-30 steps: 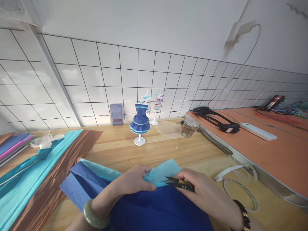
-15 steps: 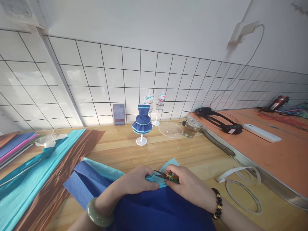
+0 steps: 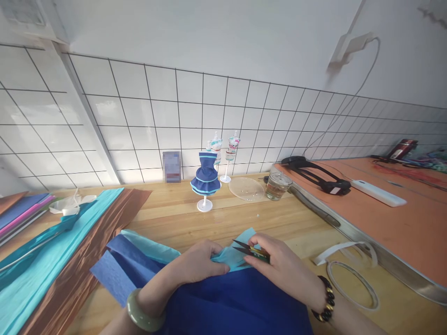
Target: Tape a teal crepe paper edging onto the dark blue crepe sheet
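Observation:
My left hand [image 3: 195, 263] pinches a light blue piece of crepe paper [image 3: 232, 253] near the front edge of the wooden table [image 3: 279, 223]. My right hand [image 3: 282, 267] grips small thread snips [image 3: 249, 250], blades apart and pointing left over the light blue paper. Below both hands lies a dark blue sheet [image 3: 237, 307], with a mid-blue folded sheet [image 3: 118, 267] at its left. A jade bangle sits on my left wrist, a dark bead bracelet on my right.
A small mannequin in a blue dress [image 3: 205, 179] stands mid-table, two more behind it. Beside them are a clear dish [image 3: 246, 188] and a glass [image 3: 277, 184]. Teal and copper paper sheets [image 3: 59, 265] lie left. White tape rings [image 3: 352, 274] lie right, beside an orange surface [image 3: 401, 218].
My right hand slid left with the snips into the light blue paper, blades closing, then drew back slightly right with blades apart again. My left hand kept its hold.

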Demonstrator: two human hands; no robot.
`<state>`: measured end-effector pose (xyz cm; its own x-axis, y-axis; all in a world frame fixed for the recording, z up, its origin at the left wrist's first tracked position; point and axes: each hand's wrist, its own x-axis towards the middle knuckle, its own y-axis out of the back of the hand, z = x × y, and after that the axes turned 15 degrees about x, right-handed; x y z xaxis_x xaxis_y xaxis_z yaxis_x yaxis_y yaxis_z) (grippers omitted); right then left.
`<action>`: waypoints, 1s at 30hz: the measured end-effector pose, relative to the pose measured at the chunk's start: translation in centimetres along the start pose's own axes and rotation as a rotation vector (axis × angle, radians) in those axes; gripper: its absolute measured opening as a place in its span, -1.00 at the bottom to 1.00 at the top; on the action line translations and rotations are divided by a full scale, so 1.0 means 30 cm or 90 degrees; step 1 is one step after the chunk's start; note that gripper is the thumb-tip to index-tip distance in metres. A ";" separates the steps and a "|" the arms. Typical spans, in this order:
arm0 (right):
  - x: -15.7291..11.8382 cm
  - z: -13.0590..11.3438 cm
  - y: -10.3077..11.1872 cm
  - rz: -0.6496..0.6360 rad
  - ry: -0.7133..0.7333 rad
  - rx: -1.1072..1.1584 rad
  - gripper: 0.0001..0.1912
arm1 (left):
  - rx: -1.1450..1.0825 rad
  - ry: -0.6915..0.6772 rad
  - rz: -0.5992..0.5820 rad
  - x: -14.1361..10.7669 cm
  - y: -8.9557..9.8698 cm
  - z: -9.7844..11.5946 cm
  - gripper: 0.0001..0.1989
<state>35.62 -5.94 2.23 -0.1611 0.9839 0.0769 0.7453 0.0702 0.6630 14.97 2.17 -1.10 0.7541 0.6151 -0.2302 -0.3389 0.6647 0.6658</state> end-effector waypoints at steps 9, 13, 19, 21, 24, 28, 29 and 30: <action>-0.076 0.018 0.066 -0.129 -0.014 -0.088 -0.71 | 0.000 -0.016 0.002 0.003 -0.001 0.009 -0.82; -0.073 0.013 0.064 -0.143 -0.034 -0.109 -0.73 | 0.006 -0.015 -0.004 -0.001 -0.002 0.017 -0.81; -0.046 -0.008 0.067 -0.151 -0.026 -0.156 -0.72 | 0.028 -0.013 0.008 -0.008 0.006 0.031 -0.81; -0.036 -0.012 0.066 -0.152 -0.024 -0.174 -0.73 | 0.033 -0.015 0.007 -0.009 0.007 0.032 -0.81; -0.028 -0.017 0.066 -0.158 -0.025 -0.195 -0.73 | 0.037 -0.018 0.003 -0.009 0.006 0.031 -0.81; -0.020 -0.020 0.068 -0.163 -0.028 -0.196 -0.73 | 0.046 -0.024 0.003 -0.010 0.005 0.029 -0.80; -0.017 -0.019 0.068 -0.163 -0.028 -0.192 -0.74 | 0.048 -0.027 0.002 -0.010 0.006 0.029 -0.81; -0.014 -0.019 0.067 -0.163 -0.028 -0.186 -0.75 | 0.050 -0.030 -0.001 -0.010 0.007 0.030 -0.81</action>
<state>36.81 -6.29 3.96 -0.2852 0.9472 -0.1467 0.4674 0.2710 0.8415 15.17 1.73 -0.25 0.7812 0.5917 -0.1990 -0.2933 0.6293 0.7197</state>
